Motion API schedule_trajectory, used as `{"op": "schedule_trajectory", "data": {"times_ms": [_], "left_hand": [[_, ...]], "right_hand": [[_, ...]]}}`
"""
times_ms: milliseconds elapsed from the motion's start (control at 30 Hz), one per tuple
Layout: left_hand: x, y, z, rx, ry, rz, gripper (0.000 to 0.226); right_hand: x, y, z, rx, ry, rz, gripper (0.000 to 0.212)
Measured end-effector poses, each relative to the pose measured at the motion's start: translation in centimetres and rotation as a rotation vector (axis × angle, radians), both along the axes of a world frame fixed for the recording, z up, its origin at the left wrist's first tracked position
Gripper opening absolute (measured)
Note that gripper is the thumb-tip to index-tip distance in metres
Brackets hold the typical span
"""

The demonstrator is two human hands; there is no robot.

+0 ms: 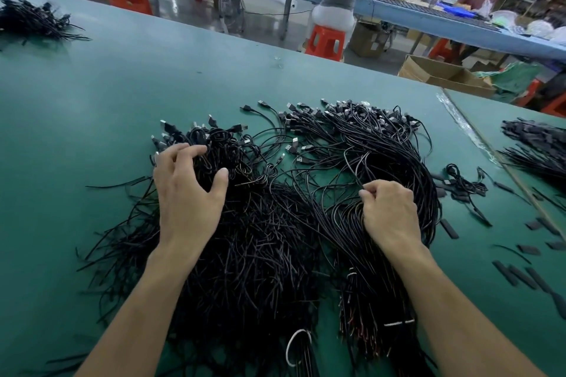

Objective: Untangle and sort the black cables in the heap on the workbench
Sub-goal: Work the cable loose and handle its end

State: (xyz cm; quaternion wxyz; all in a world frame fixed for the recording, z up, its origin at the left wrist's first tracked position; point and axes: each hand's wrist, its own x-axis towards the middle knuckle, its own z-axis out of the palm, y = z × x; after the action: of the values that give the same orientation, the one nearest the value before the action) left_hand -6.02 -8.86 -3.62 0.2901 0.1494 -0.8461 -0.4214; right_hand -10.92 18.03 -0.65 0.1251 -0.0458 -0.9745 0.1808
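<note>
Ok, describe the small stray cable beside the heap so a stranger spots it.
Start at the green workbench and its big black heap. Just right of the right hand, the small stray cable lies apart, loosely coiled, unlike the flat black strips around it.

The cable heap (260, 254) runs off the bottom edge; the right hand (389, 211) hides its fingertips.
</note>
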Motion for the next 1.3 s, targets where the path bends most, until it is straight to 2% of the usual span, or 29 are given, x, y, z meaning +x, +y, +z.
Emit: {"op": "schedule_trajectory", "data": {"times_ms": [100, 167, 267, 333, 433, 500, 600, 700, 833, 900, 1000, 1100, 1167, 1200, 1300], "left_hand": [[0.3, 0.7, 0.5, -0.080, 0.140, 0.029, 0.026], [0.5, 1.2, 1.0, -0.120, 0.230, -0.019, 0.010], [0.7, 2.1, 1.3, -0.167, 0.289, -0.170, 0.008], [0.7, 2.7, 1.0, -0.140, 0.236, -0.307, 0.020], [0.4, 3.3, 0.3, -0.023, 0.037, -0.580, 0.057], [0.3, 3.7, -0.5, -0.060, -0.030, -0.715, 0.059], [0.0, 4.4, -1.1, -0.141, -0.043, -0.809, 0.043], [-0.1, 4.7, -0.5, -0.025, 0.146, -0.642, 0.029], [0.2, 2.8, 1.3, 0.424, 0.409, -0.269, 0.039], [0.5, 2.1, 2.1, 0.441, 0.492, -0.191, 0.032], [1.0, 2.3, 3.0, 0.278, 0.471, -0.186, 0.036], [1.2, 2.3, 3.0, 0.194, 0.384, -0.258, 0.039], [1.4, 2.3, 3.0, 0.025, 0.312, -0.321, 0.040], [1.4, 2.4, 3.0, -0.099, 0.258, -0.348, 0.042], [1.7, 3.4, 2.8, -0.425, 0.054, -0.365, 0.046]], "right_hand": [[0.1, -0.2, 0.9, -0.003, 0.026, 0.002, 0.026], [0.5, -1.1, 1.5, -0.063, -0.013, 0.080, 0.023], [2.0, -3.6, 2.7, -0.398, -0.197, 0.327, 0.018], [3.4, -5.1, 3.6, -0.570, -0.287, 0.470, 0.017], [5.1, -6.3, 5.1, -0.745, -0.413, 0.749, 0.022], [6.4, -6.8, 5.8, -0.702, -0.528, 0.973, 0.020], [7.4, -7.1, 5.7, -0.646, -0.632, 1.162, 0.017], [7.2, -7.1, 5.4, -0.590, -0.571, 1.090, 0.014], [5.7, -5.9, 4.4, -0.361, -0.294, 0.632, 0.012], [4.6, -4.8, 3.7, -0.309, -0.191, 0.425, 0.013], [3.1, -2.9, 3.3, -0.126, -0.067, 0.161, 0.019], [2.8, -1.1, 3.5, 0.060, -0.137, 0.026, 0.020], [3.2, -0.7, 4.0, 0.154, -0.236, 0.090, 0.020], [3.5, -0.9, 4.2, 0.139, -0.251, 0.182, 0.025], [4.7, -2.9, 5.1, -0.085, -0.181, 0.503, 0.048]]}}
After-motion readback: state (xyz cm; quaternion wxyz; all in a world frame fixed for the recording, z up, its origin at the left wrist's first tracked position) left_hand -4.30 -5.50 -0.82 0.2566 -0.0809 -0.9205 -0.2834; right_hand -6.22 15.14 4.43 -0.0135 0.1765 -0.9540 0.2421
